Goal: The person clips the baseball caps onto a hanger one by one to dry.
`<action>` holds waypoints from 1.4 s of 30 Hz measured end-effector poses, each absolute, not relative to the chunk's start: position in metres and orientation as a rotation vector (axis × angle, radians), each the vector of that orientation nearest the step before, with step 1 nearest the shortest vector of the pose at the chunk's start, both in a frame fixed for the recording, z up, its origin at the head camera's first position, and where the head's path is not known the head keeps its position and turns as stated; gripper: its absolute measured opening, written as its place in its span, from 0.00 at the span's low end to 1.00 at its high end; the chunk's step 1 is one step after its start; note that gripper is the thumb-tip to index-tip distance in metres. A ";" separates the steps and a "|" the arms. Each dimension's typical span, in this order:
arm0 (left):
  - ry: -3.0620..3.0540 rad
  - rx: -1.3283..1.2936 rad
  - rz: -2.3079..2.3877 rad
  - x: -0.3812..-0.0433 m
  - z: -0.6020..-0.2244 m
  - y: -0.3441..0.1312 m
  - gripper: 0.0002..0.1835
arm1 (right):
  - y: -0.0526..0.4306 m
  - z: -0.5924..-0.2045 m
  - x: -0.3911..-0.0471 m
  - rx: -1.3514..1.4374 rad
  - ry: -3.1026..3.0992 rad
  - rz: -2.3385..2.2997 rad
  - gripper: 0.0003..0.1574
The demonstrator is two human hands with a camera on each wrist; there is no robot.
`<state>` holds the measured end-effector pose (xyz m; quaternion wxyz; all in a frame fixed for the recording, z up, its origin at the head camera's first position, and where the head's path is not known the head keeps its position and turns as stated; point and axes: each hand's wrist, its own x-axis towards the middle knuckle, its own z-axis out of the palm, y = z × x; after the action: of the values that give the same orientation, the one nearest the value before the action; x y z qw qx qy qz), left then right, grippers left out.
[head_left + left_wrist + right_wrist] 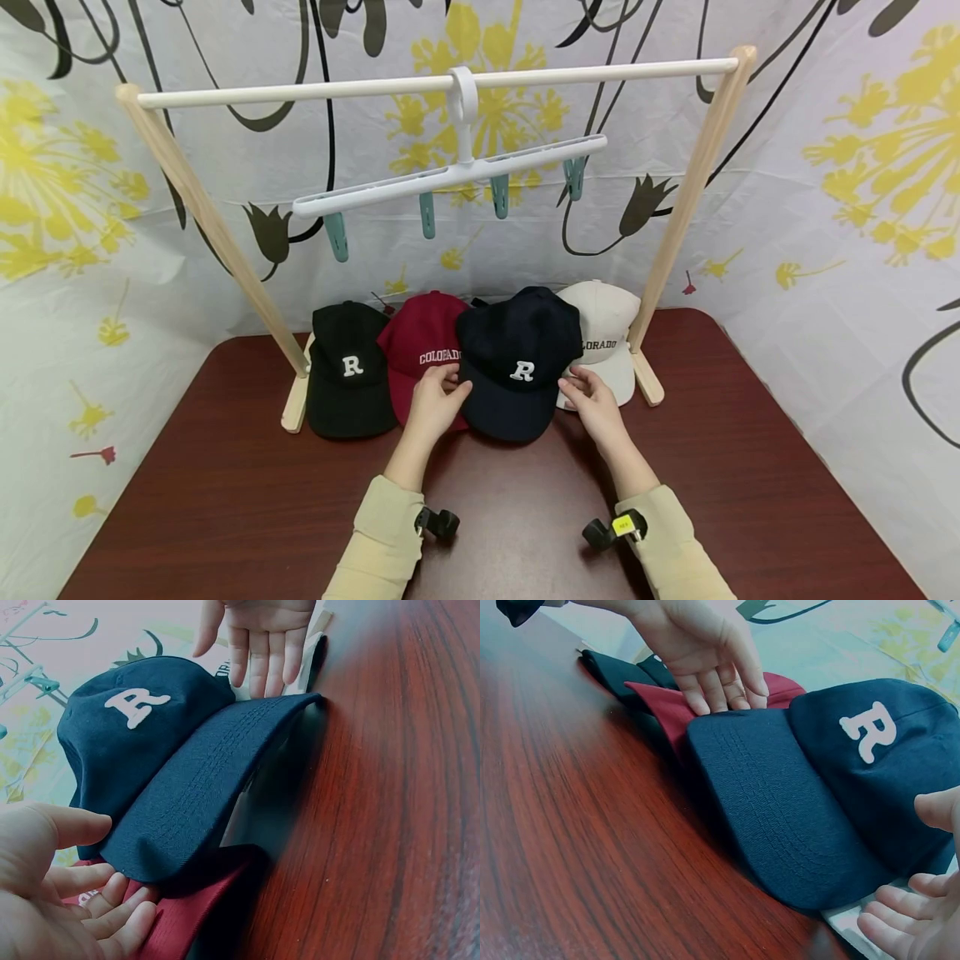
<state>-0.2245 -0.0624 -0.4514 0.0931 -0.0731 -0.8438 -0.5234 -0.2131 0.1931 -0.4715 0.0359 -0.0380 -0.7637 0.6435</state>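
Observation:
A navy baseball cap (517, 367) with a white letter R faces forward, overlapping the caps on both sides. At its left edge is my left hand (437, 402), its thumb tip right at the cap's side and its loosely bent fingers by the brim corner, over the red cap (427, 333). My right hand (596, 410) is at the opposite edge, in front of the white cap (600, 312). Its thumb (935, 810) and spread, relaxed fingers (900, 915) flank the navy cap's side without curling round it.
A black cap (348, 392) sits at the row's left end. Over the caps stands a wooden rack (202, 196) with a white rail. From the rail hangs a white hanger (465, 171) with several teal clips (500, 196). A patterned cloth hangs behind the dark red table (247, 500).

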 end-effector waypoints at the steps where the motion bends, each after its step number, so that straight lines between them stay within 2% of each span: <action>1: -2.508 -0.222 -1.547 -0.225 -0.452 -0.063 0.18 | 0.193 -0.471 -0.213 -0.119 -2.344 1.980 0.31; 24: -2.518 -0.180 -1.574 -0.223 -0.454 -0.063 0.18 | 0.193 -0.476 -0.212 -0.157 -2.311 1.949 0.36; 30: -2.518 -0.159 -1.588 -0.222 -0.454 -0.062 0.17 | 0.191 -0.475 -0.211 -0.144 -2.272 1.947 0.36; 37: -2.541 -0.157 -1.622 -0.221 -0.453 -0.059 0.17 | 0.185 -0.454 -0.202 -0.156 -2.296 1.848 0.32; 42: -2.542 -0.157 -1.637 -0.219 -0.453 -0.059 0.17 | 0.189 -0.472 -0.211 -0.153 -2.281 1.833 0.31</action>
<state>-0.2189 -0.0588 -0.4527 0.0570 -0.0518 -0.8383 -0.5398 -0.2114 0.1891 -0.4716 0.1057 -0.0520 -0.7741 0.6220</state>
